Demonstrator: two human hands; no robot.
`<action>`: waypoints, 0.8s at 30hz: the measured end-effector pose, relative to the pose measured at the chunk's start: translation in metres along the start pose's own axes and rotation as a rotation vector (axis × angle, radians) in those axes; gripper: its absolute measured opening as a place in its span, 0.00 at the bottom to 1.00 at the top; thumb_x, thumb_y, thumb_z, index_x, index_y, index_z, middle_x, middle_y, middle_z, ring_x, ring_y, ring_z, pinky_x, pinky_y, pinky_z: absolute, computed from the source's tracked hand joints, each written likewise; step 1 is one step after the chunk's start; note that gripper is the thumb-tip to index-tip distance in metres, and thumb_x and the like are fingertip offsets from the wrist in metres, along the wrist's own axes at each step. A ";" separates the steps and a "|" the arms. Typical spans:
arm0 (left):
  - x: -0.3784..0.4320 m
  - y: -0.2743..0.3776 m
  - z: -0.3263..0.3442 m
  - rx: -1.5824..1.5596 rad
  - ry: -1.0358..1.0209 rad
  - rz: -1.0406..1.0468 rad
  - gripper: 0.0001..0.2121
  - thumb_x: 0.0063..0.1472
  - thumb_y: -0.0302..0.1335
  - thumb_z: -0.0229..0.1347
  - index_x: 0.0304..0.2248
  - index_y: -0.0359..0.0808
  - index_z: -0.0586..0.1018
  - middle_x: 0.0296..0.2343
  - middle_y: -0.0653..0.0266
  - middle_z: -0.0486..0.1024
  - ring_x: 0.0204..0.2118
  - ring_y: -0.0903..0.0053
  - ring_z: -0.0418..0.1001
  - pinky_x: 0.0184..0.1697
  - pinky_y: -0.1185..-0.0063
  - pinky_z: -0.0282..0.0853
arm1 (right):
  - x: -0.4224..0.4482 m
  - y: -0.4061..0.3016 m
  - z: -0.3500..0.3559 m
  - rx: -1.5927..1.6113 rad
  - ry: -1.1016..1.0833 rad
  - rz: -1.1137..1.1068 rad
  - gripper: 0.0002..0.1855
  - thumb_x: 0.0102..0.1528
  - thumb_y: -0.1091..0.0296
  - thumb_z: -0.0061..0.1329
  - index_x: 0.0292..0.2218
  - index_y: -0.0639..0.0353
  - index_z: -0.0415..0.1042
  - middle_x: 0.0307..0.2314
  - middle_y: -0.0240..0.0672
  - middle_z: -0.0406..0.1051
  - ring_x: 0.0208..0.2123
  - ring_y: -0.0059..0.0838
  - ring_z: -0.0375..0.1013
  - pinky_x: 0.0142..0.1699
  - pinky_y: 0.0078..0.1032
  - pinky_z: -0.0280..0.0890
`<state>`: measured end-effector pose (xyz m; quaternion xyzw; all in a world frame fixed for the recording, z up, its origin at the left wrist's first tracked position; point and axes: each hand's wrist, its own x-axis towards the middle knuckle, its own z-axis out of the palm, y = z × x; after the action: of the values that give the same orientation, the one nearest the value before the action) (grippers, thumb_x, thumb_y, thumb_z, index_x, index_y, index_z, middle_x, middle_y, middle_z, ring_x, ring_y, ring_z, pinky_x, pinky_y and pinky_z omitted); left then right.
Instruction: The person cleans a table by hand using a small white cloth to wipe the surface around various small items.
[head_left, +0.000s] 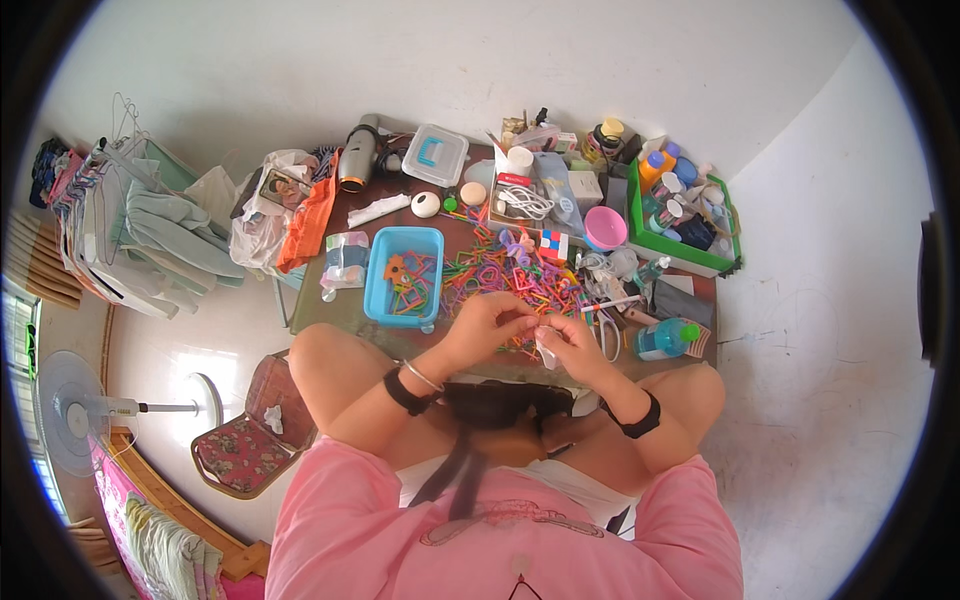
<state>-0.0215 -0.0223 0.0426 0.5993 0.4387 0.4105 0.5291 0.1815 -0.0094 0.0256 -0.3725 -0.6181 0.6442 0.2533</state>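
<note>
My left hand and my right hand meet at the fingertips above the table's near edge. A crumpled white tissue-like piece hangs from my right hand. Whether something small sits between the fingertips of my left hand cannot be made out. Just beyond the hands spreads a heap of small colourful plastic pieces. Left of the heap stands a light blue plastic basin, holding several such pieces and an orange flower-shaped piece.
A teal bottle with a green cap lies at the right. Behind the heap are a cube puzzle, a pink bowl and a green box of bottles. A lidded clear container and a hair dryer are at the back left.
</note>
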 end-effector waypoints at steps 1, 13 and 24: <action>0.000 0.003 0.000 0.127 0.002 0.035 0.05 0.57 0.22 0.55 0.32 0.30 0.77 0.26 0.64 0.74 0.26 0.84 0.74 0.29 0.85 0.69 | 0.001 0.003 0.000 0.009 0.007 -0.004 0.14 0.58 0.61 0.44 0.37 0.63 0.71 0.23 0.24 0.68 0.25 0.11 0.64 0.29 0.14 0.59; 0.001 0.003 -0.008 0.123 0.086 -0.001 0.05 0.60 0.23 0.51 0.32 0.28 0.73 0.23 0.64 0.74 0.27 0.84 0.73 0.29 0.84 0.68 | 0.003 -0.004 -0.003 -0.305 0.145 -0.151 0.13 0.57 0.64 0.46 0.38 0.65 0.70 0.28 0.35 0.69 0.29 0.22 0.67 0.32 0.19 0.61; 0.004 -0.012 -0.011 -0.096 -0.093 -0.107 0.06 0.60 0.26 0.52 0.32 0.30 0.74 0.24 0.70 0.74 0.27 0.86 0.72 0.30 0.85 0.68 | 0.003 -0.014 0.002 -0.265 0.357 -0.330 0.08 0.57 0.70 0.44 0.37 0.60 0.72 0.26 0.35 0.67 0.31 0.29 0.65 0.35 0.24 0.60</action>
<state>-0.0316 -0.0151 0.0323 0.5673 0.4251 0.3739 0.5981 0.1763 -0.0064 0.0390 -0.4045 -0.6949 0.4318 0.4088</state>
